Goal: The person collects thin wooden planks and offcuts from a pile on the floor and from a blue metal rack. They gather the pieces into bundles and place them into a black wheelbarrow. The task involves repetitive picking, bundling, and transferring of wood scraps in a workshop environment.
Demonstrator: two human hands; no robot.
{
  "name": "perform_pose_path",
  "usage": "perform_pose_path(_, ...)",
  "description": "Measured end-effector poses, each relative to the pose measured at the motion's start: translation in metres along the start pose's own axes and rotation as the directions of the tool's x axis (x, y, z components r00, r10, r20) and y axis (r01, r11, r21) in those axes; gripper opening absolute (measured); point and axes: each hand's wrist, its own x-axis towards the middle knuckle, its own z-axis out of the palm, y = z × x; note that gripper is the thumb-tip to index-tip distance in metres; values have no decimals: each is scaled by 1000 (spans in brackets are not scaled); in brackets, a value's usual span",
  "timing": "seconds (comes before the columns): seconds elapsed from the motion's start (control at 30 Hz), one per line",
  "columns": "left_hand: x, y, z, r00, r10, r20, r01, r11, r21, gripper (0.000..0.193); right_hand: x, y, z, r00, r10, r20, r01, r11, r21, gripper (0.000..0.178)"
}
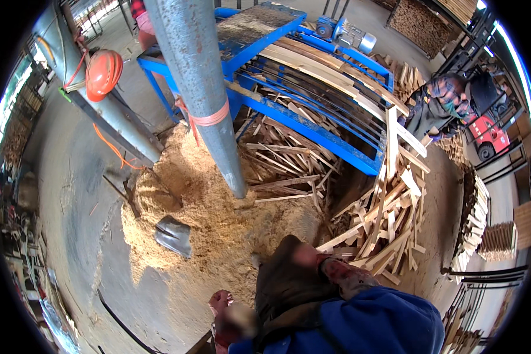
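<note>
Sawdust (224,236) lies heaped on the floor (79,230), ahead of both hands and to the left of the right one. Its near edge spreads close to the left hand (220,301) in the view, though whether those fingers touch it cannot be told. They look bent inward, drawn fairly narrow; whether they hold anything is unclear. The fingers of the right hand (305,256) are blurred, so whether they are spread, closed or gripping cannot be told either.

The left forearm shows only briefly above the lower edge, its hand pointing away from the body, with a blurred patch beside the wrist. On the right, a blue sleeve (377,324) comes in from below; the forearm, in a patterned reddish cover, slants forward and to the left, bringing the hand over dark cloth (280,283) in front of the body. A dark band rings that wrist.

Wood strips (389,230) lie in a loose, crossing pile just beside the right hand, on its right. A grey shovel blade (174,236) rests on the sawdust, ahead and to the left of the left hand, apart from it. Farther off, a metal post (197,88) stands in the heap, and behind it a blue table (336,147) carries long boards (312,65). Another person (442,100) is near its right end.
</note>
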Motion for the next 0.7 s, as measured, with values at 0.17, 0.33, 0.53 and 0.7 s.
perform_pose_path(0.17, 45, 11, 15, 994, -29, 109, 23, 998, 55, 10, -17, -45, -56, 990, 29, -136, -5, 985, 174, 34)
perform_pose_path(0.33, 80, 16, 65, 993, -11, 121, -13, 981, 194, 20, -9, -56, -103, 982, 23, -185, 19, 976, 217, 37)
perform_pose_path(0.53, 131, 14, 135, 958, 175, 229, -269, 828, 492, 16, 30, -48, -159, 970, -126, -209, 182, 945, 273, 34)
perform_pose_path(0.7, 137, 27, 250, 977, 8, 215, -71, 956, 285, 21, 44, -50, -240, 956, -174, -235, 243, 920, 308, 30)
